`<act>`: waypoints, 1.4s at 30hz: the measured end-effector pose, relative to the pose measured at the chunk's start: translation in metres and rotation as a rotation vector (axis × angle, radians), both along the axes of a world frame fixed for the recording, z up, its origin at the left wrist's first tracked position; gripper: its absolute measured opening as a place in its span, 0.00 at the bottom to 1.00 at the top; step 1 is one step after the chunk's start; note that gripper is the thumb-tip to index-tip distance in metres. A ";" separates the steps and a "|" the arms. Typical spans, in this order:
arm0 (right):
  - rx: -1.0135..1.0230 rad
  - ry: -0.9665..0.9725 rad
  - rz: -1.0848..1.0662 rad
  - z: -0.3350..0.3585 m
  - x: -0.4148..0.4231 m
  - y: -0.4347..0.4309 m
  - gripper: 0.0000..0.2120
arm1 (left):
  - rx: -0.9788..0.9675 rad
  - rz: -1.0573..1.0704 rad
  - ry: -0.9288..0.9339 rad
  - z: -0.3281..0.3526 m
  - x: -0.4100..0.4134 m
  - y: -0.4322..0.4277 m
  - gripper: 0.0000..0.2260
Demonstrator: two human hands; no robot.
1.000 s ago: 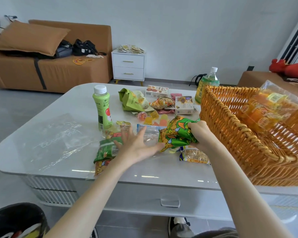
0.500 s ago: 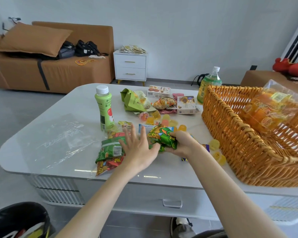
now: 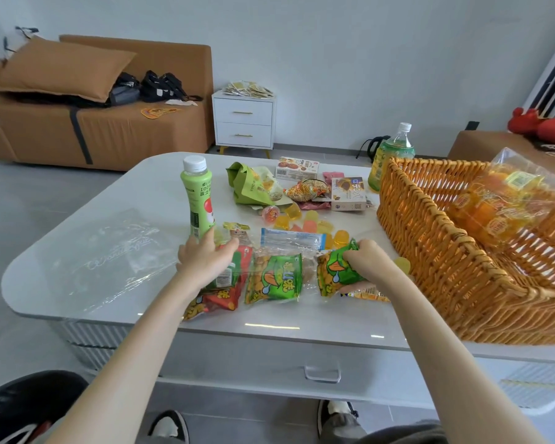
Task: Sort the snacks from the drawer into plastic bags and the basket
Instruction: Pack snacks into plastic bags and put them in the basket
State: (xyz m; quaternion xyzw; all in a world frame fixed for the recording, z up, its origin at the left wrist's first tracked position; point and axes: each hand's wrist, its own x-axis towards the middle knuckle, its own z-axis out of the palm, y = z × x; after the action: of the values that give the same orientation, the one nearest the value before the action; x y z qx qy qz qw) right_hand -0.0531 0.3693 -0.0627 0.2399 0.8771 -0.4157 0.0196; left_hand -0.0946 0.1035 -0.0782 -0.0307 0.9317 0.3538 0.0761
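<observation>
My right hand (image 3: 370, 264) grips a green snack packet (image 3: 335, 275) just above the white table (image 3: 269, 322), left of the wicker basket (image 3: 430, 251). Another green packet (image 3: 276, 278) lies between my hands inside a clear zip bag (image 3: 289, 239) with a blue strip. My left hand (image 3: 205, 259) rests flat with spread fingers on that bag's left part, over red and green packets (image 3: 220, 299). A clear bag of orange snacks (image 3: 500, 203) lies in the basket.
A green drink bottle (image 3: 196, 200) stands just beyond my left hand. Jelly cups (image 3: 305, 222), two small boxes (image 3: 348, 193), a green pouch (image 3: 253, 187) and a large bottle (image 3: 393, 152) sit further back. An empty clear bag (image 3: 109, 251) lies at left. The drawer handle (image 3: 321, 374) is below.
My right hand carried green packets left to the bag, left one lying there, then drew back right holding another. My left hand slid slightly left on the bag.
</observation>
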 end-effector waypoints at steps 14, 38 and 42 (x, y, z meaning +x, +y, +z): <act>-0.482 0.011 0.100 -0.002 -0.021 -0.025 0.10 | 0.252 0.035 -0.156 -0.028 -0.024 -0.017 0.29; -0.996 -0.116 0.031 0.001 -0.019 -0.061 0.03 | 0.226 0.046 -0.186 -0.027 -0.026 -0.016 0.33; -0.631 -0.138 0.192 0.002 -0.018 -0.066 0.09 | 0.246 0.062 -0.201 -0.024 -0.023 -0.018 0.33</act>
State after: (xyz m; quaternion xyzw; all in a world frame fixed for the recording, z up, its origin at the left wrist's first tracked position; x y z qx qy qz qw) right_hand -0.0708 0.3036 -0.0605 0.1658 0.7203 -0.6458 0.1913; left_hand -0.1177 0.0857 -0.1023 -0.0854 0.8676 0.4625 0.1611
